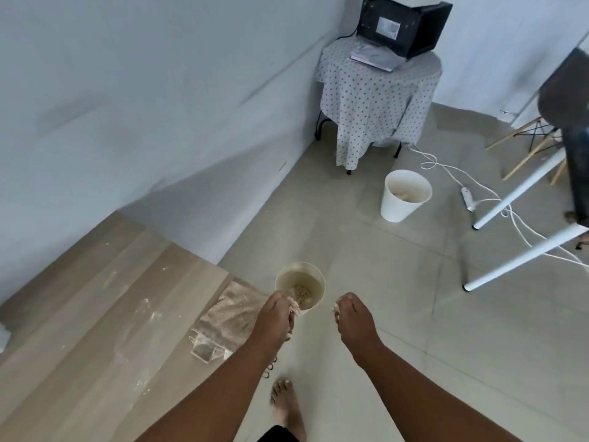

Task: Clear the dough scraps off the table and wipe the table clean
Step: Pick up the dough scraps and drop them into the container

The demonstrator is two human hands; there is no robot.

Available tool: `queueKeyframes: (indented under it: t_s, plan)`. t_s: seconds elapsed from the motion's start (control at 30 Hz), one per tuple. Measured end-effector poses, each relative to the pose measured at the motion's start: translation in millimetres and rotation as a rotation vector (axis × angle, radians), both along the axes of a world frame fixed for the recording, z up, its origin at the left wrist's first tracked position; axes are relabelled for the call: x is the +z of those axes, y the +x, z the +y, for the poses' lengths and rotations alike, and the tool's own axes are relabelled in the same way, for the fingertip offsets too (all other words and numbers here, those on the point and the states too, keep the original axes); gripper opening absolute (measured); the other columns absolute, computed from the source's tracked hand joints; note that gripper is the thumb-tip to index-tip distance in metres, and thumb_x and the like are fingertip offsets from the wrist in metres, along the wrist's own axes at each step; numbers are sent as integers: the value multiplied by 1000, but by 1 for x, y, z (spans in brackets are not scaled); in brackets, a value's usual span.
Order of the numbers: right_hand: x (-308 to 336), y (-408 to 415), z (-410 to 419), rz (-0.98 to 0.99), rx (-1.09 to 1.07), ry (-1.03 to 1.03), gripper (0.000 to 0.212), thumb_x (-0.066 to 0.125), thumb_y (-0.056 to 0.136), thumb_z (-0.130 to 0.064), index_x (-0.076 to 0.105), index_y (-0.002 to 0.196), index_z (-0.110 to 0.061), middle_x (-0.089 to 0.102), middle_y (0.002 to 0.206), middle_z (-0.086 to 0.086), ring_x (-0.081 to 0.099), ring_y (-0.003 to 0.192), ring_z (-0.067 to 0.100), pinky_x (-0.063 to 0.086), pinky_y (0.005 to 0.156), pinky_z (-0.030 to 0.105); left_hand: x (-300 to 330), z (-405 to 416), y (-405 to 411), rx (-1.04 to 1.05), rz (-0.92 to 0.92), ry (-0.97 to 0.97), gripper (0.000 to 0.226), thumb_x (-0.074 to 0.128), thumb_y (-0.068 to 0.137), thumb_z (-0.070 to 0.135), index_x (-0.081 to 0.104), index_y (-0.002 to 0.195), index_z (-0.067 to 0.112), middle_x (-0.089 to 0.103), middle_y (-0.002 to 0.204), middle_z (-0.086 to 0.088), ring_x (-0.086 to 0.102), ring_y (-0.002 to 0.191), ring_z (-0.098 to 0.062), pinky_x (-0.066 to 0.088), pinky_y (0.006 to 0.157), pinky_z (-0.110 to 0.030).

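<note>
The person stands at the end of a wooden bench [95,314], its top streaked with pale flour smears, both arms reaching forward over the tiled floor [398,314]. The left hand [275,317] has its grip curled around the rim of a small translucent cup [301,287], held just past the bench edge; pale dough scraps [301,295] lie in the bottom of the cup, and more dough clings to the fingers at the rim. The right hand [355,317] hangs apart from the cup, its grip clenched on a small pale bit of dough that shows at the fingertips. A crumpled clear plastic bag [223,320] lies at the bench edge, partly under the left wrist. Farther off on the floor stands a white bin [404,199], tilted in the wide-angle view, with something tan inside that is too blurred to identify. Beyond it, a small table draped with a dotted cloth [376,100] carries a dark box-shaped appliance [401,23]. A white cable [478,186] trails across the floor past white table legs [522,189] on the right. A bare foot [287,406] shows below the arms.
</note>
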State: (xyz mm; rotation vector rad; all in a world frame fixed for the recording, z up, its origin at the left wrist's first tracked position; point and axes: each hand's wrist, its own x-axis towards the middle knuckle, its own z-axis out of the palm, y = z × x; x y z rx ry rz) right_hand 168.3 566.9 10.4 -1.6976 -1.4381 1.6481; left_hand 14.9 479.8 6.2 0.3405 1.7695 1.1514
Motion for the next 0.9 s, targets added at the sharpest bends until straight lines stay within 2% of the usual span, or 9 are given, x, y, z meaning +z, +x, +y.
queueKeyframes:
  t_s: [0.1,0.27,0.4,0.5,0.57,0.67,0.8,0.9]
  plan:
    - [-6,-6,32,-22,-14,-20,23,48,94,-21,56,72,-20,57,64,-7,48,61,14,39,61,31,-6,40,-10,-20,-52,-21,14,47,82,31,56,78,21,51,57,5,43,43,-7,33,41,-20]
    - [-22,-22,69,-25,-60,-65,17,48,82,-33,57,69,-26,57,64,-8,48,61,13,39,62,32,-18,93,-26,6,-159,-63,16,47,74,32,59,65,32,49,53,6,41,41,-7,30,43,-19]
    - [-50,-35,92,-2,-76,-114,18,48,82,-27,56,66,-28,55,64,-6,46,65,17,36,63,33,-46,123,-37,128,-264,-84,17,47,92,18,55,77,21,48,53,5,37,41,-8,29,43,-18]
    - [-72,-45,108,-11,-74,-153,22,45,86,-22,58,69,-27,58,67,-2,45,60,16,34,56,29,-62,138,-45,171,-330,-171,19,49,97,28,54,81,20,47,52,7,36,39,-8,32,39,-16]
    - [-92,-49,120,-26,-67,-185,21,44,92,-18,59,77,-20,60,72,2,44,57,16,33,51,27,-75,148,-49,194,-360,-233,20,51,96,32,55,80,21,47,53,7,38,40,-8,31,37,-17]
    - [-120,-58,142,-21,-68,-238,20,41,96,-13,57,84,-14,59,76,6,41,55,17,31,47,26,-96,169,-57,335,-436,-213,15,48,93,18,59,83,16,53,53,5,39,44,-9,29,40,-21]
    - [-168,-69,176,1,-107,-347,21,39,95,-11,56,83,-13,51,77,14,35,49,16,28,44,23,-135,205,-68,432,-437,-215,18,44,89,14,60,84,17,54,56,5,39,46,-10,32,42,-23]
    - [-205,-75,200,-13,-131,-396,22,39,93,-12,56,79,-15,48,76,14,34,47,16,28,43,23,-167,233,-71,391,-412,-284,17,44,89,13,57,79,16,54,55,2,39,43,-11,30,45,-24]
